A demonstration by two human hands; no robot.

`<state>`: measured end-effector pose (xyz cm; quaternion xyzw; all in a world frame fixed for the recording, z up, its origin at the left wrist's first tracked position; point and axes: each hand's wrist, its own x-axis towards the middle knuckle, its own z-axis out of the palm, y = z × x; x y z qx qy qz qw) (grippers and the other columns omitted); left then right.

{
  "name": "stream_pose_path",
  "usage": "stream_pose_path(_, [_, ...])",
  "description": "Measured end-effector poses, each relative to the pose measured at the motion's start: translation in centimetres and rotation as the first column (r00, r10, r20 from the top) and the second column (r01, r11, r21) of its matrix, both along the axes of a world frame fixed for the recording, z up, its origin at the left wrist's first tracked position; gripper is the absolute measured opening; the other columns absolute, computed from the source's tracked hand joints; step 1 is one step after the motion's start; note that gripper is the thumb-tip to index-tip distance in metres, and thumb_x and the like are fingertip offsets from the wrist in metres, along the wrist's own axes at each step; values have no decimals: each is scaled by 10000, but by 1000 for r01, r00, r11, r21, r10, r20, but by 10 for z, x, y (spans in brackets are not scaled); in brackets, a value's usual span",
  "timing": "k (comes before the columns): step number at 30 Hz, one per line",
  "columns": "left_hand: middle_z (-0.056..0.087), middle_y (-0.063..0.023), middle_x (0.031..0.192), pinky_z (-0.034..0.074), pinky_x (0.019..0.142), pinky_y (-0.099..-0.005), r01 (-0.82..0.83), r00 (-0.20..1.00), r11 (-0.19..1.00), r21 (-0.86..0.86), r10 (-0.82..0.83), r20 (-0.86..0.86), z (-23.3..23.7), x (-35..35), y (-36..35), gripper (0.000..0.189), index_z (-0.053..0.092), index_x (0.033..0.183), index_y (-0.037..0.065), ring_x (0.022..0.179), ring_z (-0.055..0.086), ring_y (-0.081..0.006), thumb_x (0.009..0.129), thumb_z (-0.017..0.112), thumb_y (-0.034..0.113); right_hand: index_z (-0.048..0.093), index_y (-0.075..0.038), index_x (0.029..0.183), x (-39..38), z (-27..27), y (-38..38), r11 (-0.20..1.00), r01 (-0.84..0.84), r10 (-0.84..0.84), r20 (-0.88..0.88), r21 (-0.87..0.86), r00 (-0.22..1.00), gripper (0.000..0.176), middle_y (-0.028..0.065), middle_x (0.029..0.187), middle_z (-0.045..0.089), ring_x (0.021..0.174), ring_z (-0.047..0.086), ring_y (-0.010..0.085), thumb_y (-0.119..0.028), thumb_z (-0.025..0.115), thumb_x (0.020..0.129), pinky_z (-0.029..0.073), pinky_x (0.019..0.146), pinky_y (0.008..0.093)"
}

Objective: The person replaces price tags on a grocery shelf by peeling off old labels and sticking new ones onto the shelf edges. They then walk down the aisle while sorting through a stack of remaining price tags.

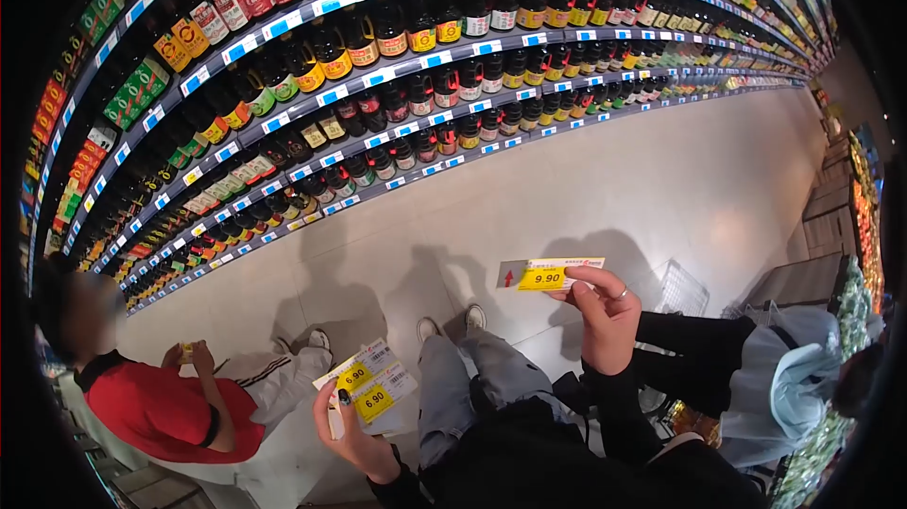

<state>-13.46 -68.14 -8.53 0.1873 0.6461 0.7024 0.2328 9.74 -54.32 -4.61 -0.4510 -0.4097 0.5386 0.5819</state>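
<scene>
My right hand [607,313] is closed, with thumb and fingers pinching a price tag [543,277] by its right end. The tag is yellow and white, reads 9.90, and has a red arrow on a grey patch at its left. Lower and to the left, my left hand [353,435] grips several price tags [375,399] fanned together. Two of them show 6.90 on yellow, with barcodes beside; the thumb lies over their lower left edge. Both hands are held up in front of my body, apart from each other and away from the shelves.
Long curved shelves [435,60] of dark sauce bottles and boxes run across the top and left, with label strips along their edges. A person in a red top [179,405] stands at left, hands raised together. Another person [775,396] is at right, near a wire basket [682,290].
</scene>
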Motion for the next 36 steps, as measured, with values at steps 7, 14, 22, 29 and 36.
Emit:
stream_pose_path(7, [515, -114, 1044, 404, 861, -312, 104, 994, 993, 50, -105, 15, 1, -9, -31, 315, 510, 1073, -13, 956, 509, -192, 771, 539, 73, 586, 46, 996, -2, -9, -56, 994, 104, -103, -20, 47, 994, 192, 128, 966, 588, 895, 580, 197, 41, 508, 820, 507, 802, 328])
stream_pose_path(14, [510, -125, 1094, 394, 877, -313, 157, 986, 985, 69, -161, 50, 7, -30, -88, 324, 509, 1093, -18, 997, 501, -197, 778, 533, 55, 554, 64, 1058, -17, -14, -133, 991, 135, -134, -89, -3, 987, 251, 146, 1052, 564, 957, 572, 201, 82, 470, 822, 487, 854, 325])
stream_pose_path(22, [518, -122, 1086, 411, 848, -293, 170, 983, 985, 38, -173, 68, 5, -53, -149, 347, 508, 1111, -17, 956, 518, -187, 769, 540, 36, 552, 50, 1059, -33, -23, -207, 977, 213, -213, -39, -24, 976, 273, 147, 1036, 567, 915, 590, 229, 74, 504, 791, 510, 796, 320])
stream_pose_path(29, [532, -109, 1047, 420, 831, -285, 144, 980, 986, 84, -154, 126, 0, -73, -185, 336, 524, 1096, -10, 933, 525, -176, 766, 552, 43, 548, 47, 1075, -54, -22, -244, 983, 181, -182, -39, -15, 983, 293, 150, 1057, 561, 896, 595, 232, 68, 510, 785, 514, 789, 320])
stream_pose_path(36, [544, -108, 1050, 426, 823, -285, 99, 992, 995, 9, -99, 76, 1, -84, -214, 316, 532, 1085, -5, 929, 532, -168, 773, 539, 47, 518, 67, 1112, -70, -16, -261, 995, 99, -99, 18, -2, 995, 315, 165, 1093, 549, 951, 580, 237, 100, 474, 801, 497, 833, 327])
